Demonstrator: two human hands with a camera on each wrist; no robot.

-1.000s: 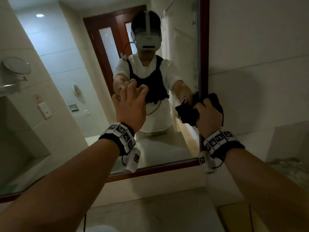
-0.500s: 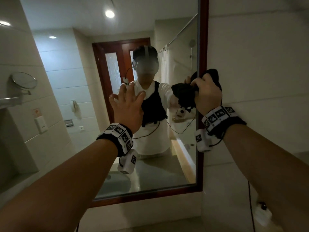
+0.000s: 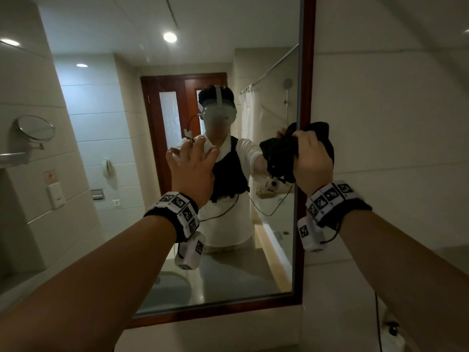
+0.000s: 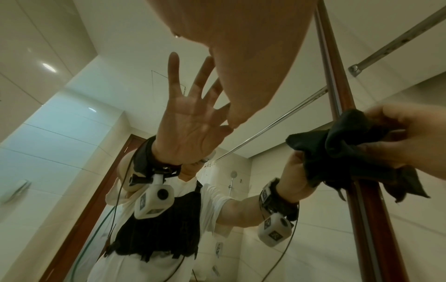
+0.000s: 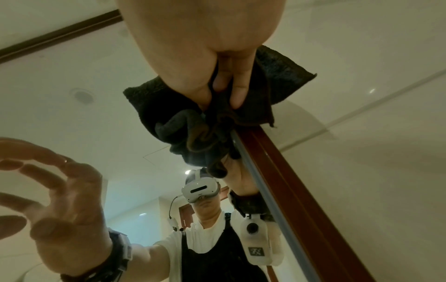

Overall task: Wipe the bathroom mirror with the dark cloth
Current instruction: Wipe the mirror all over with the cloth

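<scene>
The wall mirror [image 3: 228, 47] has a red-brown wooden frame [image 3: 307, 72]. My right hand [image 3: 312, 161] grips the bunched dark cloth [image 3: 323, 134] and holds it against the mirror's right edge, half on the glass and half over the frame. From the right wrist, the fingers [image 5: 237, 89] curl into the cloth [image 5: 193, 129]. The left wrist view shows the cloth [image 4: 357, 148] on the frame [image 4: 337, 76] too. My left hand [image 3: 193, 166] is raised with fingers spread at the middle of the glass. Its fingertip [image 4: 233, 122] meets its own reflection there.
A tiled wall [image 3: 393, 123] runs right of the frame. A round swivel mirror [image 3: 35, 128] and a white switch panel [image 3: 54, 196] hang on the left wall. A white plug with a black cable [image 3: 390, 334] sits low on the right.
My right hand has carried the cloth up the mirror's right edge from near the bottom corner to mid height. The view has tilted upward. My left hand stays spread on the glass.
</scene>
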